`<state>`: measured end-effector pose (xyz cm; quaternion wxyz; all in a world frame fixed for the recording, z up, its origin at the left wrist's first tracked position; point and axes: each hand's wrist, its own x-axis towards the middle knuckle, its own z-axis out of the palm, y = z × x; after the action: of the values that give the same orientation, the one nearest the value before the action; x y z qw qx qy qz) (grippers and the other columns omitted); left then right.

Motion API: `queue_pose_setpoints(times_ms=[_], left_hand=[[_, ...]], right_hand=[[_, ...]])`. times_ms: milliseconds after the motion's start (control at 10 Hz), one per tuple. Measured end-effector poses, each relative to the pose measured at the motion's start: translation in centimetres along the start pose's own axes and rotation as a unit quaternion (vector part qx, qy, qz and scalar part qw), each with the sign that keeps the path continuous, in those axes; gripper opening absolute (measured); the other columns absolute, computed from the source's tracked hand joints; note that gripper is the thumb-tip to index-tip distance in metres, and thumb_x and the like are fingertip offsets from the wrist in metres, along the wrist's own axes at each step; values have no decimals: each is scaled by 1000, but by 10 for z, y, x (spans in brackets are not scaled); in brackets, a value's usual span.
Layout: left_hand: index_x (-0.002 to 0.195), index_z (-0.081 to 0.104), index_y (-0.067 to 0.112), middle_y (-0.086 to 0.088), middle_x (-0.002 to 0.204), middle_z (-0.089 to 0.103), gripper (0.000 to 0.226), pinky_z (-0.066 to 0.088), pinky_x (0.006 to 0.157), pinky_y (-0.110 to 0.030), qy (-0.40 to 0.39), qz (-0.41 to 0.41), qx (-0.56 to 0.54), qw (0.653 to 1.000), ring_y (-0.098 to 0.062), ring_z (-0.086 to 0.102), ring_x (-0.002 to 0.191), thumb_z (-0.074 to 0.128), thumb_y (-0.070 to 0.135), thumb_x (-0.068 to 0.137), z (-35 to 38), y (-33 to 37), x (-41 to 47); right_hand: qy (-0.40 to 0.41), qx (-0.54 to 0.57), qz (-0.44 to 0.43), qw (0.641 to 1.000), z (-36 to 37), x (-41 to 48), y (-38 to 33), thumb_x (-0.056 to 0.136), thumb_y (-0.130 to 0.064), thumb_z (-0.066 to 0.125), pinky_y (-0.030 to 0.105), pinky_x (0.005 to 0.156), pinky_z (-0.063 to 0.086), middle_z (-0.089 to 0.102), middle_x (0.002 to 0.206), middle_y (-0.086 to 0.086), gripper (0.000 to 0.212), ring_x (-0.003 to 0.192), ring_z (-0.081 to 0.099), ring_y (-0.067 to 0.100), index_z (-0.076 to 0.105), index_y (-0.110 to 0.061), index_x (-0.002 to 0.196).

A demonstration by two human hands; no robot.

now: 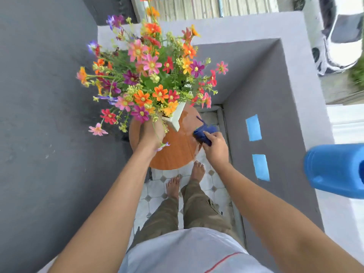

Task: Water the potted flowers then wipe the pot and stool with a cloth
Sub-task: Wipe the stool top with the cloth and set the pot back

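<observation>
L arm reaches fwd; left hand (151, 133) at white square pot (178, 117) on round orange wooden stool (177, 154), fingers hidden under multicoloured flowers (149, 71), grip can't tell; right hand (215, 148) clenches dark blue cloth (204, 133) on stool's rt edge. Blue plastic jug (334, 170) on grey ledge (313, 99).

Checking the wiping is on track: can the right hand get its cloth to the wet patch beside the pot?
Probably yes. The right hand grips the cloth at the right edge of the stool, and the wet patch lies just beyond with nothing between. The left hand holds the pot beside it.
</observation>
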<state>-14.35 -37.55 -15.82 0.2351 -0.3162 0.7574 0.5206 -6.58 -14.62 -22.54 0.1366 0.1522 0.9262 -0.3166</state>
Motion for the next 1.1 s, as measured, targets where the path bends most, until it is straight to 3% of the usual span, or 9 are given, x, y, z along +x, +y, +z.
queue_pose_setpoints(times_ms=[100,200,300,400,500,700,900,1000,1100], left_hand=[[66,34,18,0,68,36,38,32,51,-22,13,-54,-65,996,-12,34,57,24,20,103,18,38,-98],[62,37,13,-4,60,36,40,27,36,-23,46,-85,-69,993,-20,35,48,32,11,102,41,7,-99],[61,28,16,-2,63,30,39,23,43,-21,46,-110,-73,990,-17,30,54,35,3,98,57,-14,-105],[63,33,18,1,66,36,37,38,61,-25,34,-102,-85,991,-17,41,61,36,7,99,66,-33,-106],[68,40,21,1,70,44,34,38,62,-28,36,-111,-136,984,-14,41,60,31,9,99,72,-36,-115],[94,47,13,-8,94,52,10,43,82,-36,32,-82,-76,993,-21,47,89,50,4,94,84,-56,-115],[78,38,22,0,78,42,28,36,76,-37,43,-77,-143,986,-19,43,82,32,1,96,101,-61,-115],[84,54,12,-5,76,44,23,36,69,-34,36,-75,-123,989,-21,46,77,34,13,96,117,-56,-135],[85,62,3,-26,84,56,28,40,65,-42,-17,-28,7,999,-37,53,75,43,24,83,148,-41,-171]], right_hand=[[30,74,104,991,0,-26,2,89,-11,64,23,70,34,57,109,12,40,88,56,20,68,-11,129],[46,124,129,983,-2,-59,-2,89,-10,64,25,69,34,58,104,14,32,84,54,20,71,-7,120],[69,174,138,973,-10,-86,-12,90,-7,62,31,62,35,54,95,13,10,76,50,19,69,-9,97],[95,200,128,967,-16,-99,-19,90,-10,62,26,62,39,53,90,10,10,75,53,20,65,-20,89],[113,234,148,954,-21,-109,-21,92,-14,65,18,68,40,58,100,7,22,84,55,15,72,-13,112],[123,242,140,952,-44,-126,-11,93,-14,64,0,65,38,59,105,8,29,83,55,3,69,-8,121],[141,251,116,951,-80,-133,6,91,-12,68,4,68,38,59,99,3,25,82,55,1,71,-7,116],[154,257,82,951,-106,-143,14,90,-9,68,8,70,39,59,97,4,20,81,55,-3,73,-9,109],[177,265,48,947,-141,-159,19,88,-8,68,3,71,38,60,95,3,14,83,55,-3,73,-15,100]])
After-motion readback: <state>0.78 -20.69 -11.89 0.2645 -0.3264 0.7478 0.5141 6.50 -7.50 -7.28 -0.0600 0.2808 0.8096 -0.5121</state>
